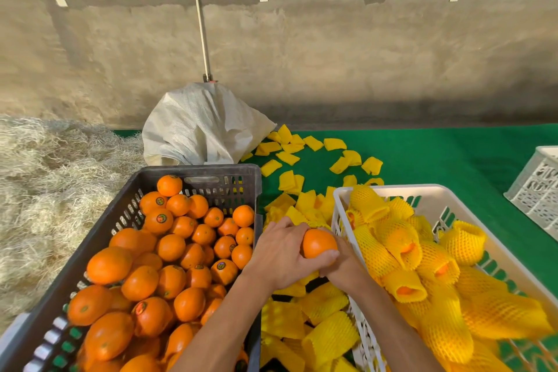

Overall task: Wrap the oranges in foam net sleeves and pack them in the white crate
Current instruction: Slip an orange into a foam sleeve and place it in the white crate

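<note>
gripping one orange (319, 243) in both hands, dark crate (225, 181) of oranges, white crate (392, 190) of sleeved ones

Two hands meet on one bare orange (319, 243): the left hand (282, 254) grips it and the right hand (342, 266) comes in from the other side. Left of that grip stands one dark crate (193, 174) of loose oranges, too many to count surely. Right of it is one white crate (389, 190) holding about a dozen sleeved oranges. A second white crate (537, 187) sits far right. Beyond the grip lie some twenty flat foam sleeves (335, 144) and one white sack (199, 127).
</note>
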Available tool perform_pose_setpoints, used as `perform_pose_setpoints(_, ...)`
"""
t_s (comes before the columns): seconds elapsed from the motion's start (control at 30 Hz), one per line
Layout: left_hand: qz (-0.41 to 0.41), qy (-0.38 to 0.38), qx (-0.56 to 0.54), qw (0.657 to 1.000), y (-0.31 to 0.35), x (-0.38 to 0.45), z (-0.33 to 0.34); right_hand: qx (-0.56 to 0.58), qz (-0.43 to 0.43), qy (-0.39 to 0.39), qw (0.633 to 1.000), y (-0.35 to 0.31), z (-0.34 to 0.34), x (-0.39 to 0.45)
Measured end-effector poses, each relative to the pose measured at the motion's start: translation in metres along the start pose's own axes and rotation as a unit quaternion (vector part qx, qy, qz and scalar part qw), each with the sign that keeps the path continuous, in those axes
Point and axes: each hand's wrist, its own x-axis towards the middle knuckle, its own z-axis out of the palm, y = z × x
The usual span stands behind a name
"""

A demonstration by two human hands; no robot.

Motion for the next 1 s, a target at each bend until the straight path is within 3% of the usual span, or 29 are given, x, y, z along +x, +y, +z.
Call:
perform_pose_setpoints(0.13, -0.054, 0.011, 0.024, 0.998, -0.001, 0.0, 0.003, 0.032, -0.026, 0.012, 0.999, -0.002, 0.005, 0.005)
perform_pose_setpoints(0.3, -0.135, 0.022, -0.033, 0.99, 0.001, 0.003, 0.007, -0.031, -0.031, 0.027, 0.999, -0.001, 0.011, 0.01)
perform_pose_setpoints(0.47, -0.198, 0.107, -0.08, 0.971, 0.0, 0.01, 0.006, -0.07, -0.056, 0.074, 0.993, -0.004, 0.017, 0.01)
perform_pose_setpoints(0.63, -0.203, 0.163, -0.091, 0.961, -0.004, 0.016, 0.004, -0.052, -0.139, 0.135, 0.98, -0.013, 0.02, 0.007)
perform_pose_setpoints(0.73, -0.152, 0.181, -0.116, 0.965, -0.007, 0.017, 0.003, -0.048, -0.135, 0.161, 0.976, -0.014, 0.021, 0.006)
perform_pose_setpoints(1.0, -0.068, 0.068, -0.247, 0.964, -0.01, 0.009, 0.008, 0.003, -0.079, 0.217, 0.973, -0.002, 0.013, 0.007)
